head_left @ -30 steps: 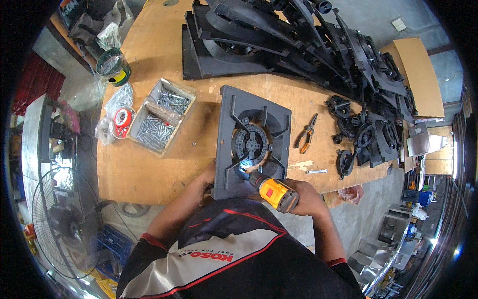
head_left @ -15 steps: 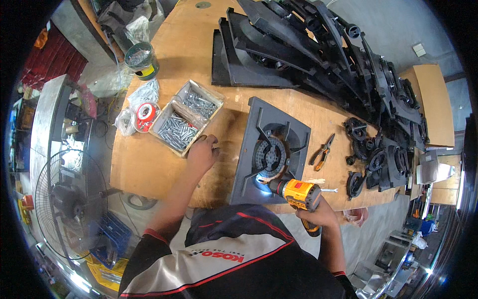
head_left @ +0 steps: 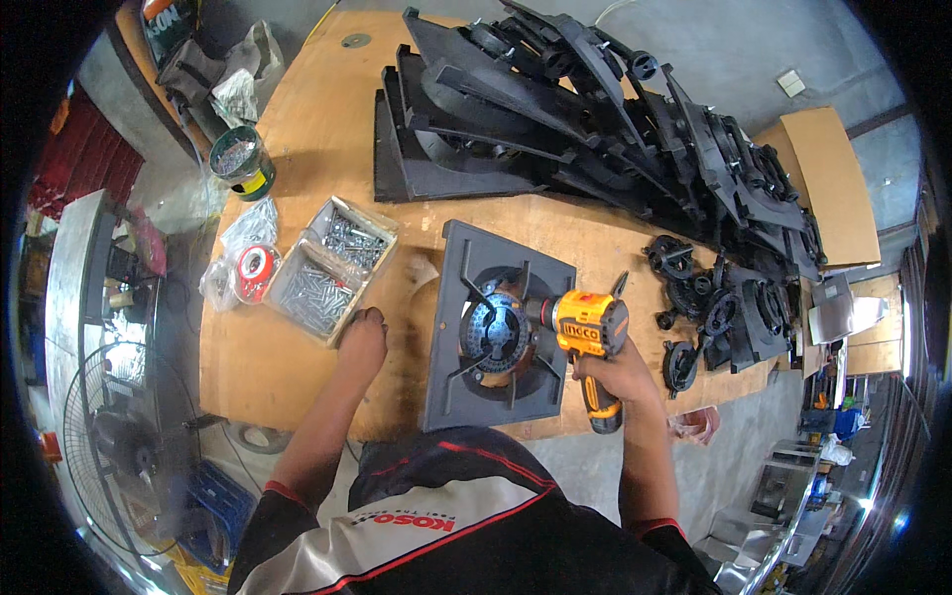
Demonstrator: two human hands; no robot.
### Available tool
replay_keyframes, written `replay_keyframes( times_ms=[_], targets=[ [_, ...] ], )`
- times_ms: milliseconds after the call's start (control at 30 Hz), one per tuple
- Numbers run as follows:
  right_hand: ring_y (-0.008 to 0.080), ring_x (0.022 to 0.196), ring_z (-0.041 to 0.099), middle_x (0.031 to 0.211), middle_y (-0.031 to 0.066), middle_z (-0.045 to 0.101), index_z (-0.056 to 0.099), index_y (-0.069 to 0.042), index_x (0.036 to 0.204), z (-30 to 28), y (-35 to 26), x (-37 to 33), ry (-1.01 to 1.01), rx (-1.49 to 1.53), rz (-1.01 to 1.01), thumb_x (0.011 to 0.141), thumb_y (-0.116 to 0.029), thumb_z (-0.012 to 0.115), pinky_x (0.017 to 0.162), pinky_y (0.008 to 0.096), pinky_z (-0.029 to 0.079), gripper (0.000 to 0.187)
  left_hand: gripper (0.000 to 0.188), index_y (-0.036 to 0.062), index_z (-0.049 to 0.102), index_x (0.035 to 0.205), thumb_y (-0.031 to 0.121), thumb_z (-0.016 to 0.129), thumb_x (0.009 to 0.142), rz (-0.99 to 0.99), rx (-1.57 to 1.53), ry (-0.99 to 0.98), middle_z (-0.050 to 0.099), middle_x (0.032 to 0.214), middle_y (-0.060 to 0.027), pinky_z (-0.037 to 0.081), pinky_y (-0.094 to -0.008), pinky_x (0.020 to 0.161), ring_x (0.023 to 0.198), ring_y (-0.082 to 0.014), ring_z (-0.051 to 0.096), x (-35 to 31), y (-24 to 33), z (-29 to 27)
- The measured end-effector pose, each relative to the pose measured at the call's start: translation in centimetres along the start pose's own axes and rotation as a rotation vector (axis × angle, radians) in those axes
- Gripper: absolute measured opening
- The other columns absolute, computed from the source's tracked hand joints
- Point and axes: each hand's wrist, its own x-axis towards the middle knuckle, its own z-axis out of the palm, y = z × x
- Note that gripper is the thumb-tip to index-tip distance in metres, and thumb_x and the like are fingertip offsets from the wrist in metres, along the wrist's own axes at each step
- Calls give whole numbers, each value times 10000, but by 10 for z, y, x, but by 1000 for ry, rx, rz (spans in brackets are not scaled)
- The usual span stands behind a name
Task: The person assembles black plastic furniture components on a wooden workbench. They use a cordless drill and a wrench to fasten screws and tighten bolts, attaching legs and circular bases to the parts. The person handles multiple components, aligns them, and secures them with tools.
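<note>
My right hand (head_left: 617, 375) is wrapped round the grip of a yellow-and-black cordless drill (head_left: 585, 319). The drill's chuck is over the right side of a round cast burner (head_left: 496, 333), and its lamp lights the burner bluish; the bit's tip is hard to make out. Around the burner is a square black stove plate (head_left: 446, 297) with several pot-support arms, lying on the table. My left hand (head_left: 363, 345) rests with curled fingers beside the near corner of a two-compartment box (head_left: 342, 322) of screws; what its fingers hold, if anything, is hidden.
Left of the box lie a red-and-white tape roll (head_left: 256, 266) and a plastic bag (head_left: 250, 226); a green tub (head_left: 241, 174) stands behind them. Black stove plates (head_left: 476, 164) are stacked across the back. Loose burner parts (head_left: 694, 297) lie right. Pliers (head_left: 621, 283) are mostly hidden behind the drill.
The drill has moved from the plate's near edge up onto the burner, its lamp spot with it. My left hand stays by the box with fingers curled. The whole view has shifted somewhat.
</note>
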Motion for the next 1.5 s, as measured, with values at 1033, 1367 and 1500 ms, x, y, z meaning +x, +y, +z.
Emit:
replay_keyframes(
  times_ms=[1033,1367,1500],
  targets=[
    [215,1099,656,1175,90,699,598,-13,1267,-40,19,72,-99,-288,-28,678,-35,784,992,353,497,618,589,-5,487,1432,411,293,1062,-276,-2059,-844,601,1326,-258,560,-488,998,1161,-363,654,68,112,65],
    [216,1117,652,1206,91,694,600,-26,1289,-56,14,95,-176,-274,84,685,-34,769,999,362,499,627,538,-19,498,1414,337,285,1070,-351,-2041,-836,612,1314,-249,551,-487,1012,1148,-358,661,65,120,47],
    [219,1102,662,1204,93,698,596,-28,1297,-58,27,103,-151,-273,204,679,-28,774,984,362,511,644,506,-25,494,1414,306,321,1072,-292,-2069,-842,615,1307,-243,559,-464,1007,1132,-351,668,63,118,46]
  ],
)
